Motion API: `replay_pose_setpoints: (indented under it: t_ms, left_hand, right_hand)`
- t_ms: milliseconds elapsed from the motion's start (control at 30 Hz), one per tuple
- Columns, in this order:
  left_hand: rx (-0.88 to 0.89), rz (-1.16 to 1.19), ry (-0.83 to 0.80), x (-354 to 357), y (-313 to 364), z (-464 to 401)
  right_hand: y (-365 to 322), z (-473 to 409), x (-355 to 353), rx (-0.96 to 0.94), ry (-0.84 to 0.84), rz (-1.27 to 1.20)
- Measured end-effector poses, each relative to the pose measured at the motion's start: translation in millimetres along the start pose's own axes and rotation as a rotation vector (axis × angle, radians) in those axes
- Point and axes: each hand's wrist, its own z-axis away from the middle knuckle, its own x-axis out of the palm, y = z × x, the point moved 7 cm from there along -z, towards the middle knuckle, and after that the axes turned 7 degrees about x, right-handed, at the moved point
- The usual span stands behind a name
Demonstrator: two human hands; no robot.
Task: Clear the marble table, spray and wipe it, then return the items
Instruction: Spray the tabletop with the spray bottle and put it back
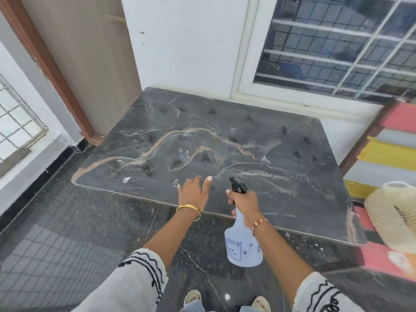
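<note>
Two hands above table [292, 199], right hand [244, 202] gripping sprayer [243, 246]

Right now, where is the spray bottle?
In the head view, the spray bottle is in the right hand, held at the near edge of the marble table, right of the open left hand.

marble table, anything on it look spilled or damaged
Nothing spilled by accident: the marble table carries scattered wet spray patches, fitting the spray bottle in the right hand. Its near right corner looks pale and worn.
</note>
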Motion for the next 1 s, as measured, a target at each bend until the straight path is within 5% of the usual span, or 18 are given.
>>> replay_pose_setpoints:
  t_ms: [1000]
  left_hand:
    - [0.335,-0.074,-0.322,189.7,227.7,30.6]
  right_hand:
    - [96.1,3.2,-287.1,0.189,0.423,-0.331]
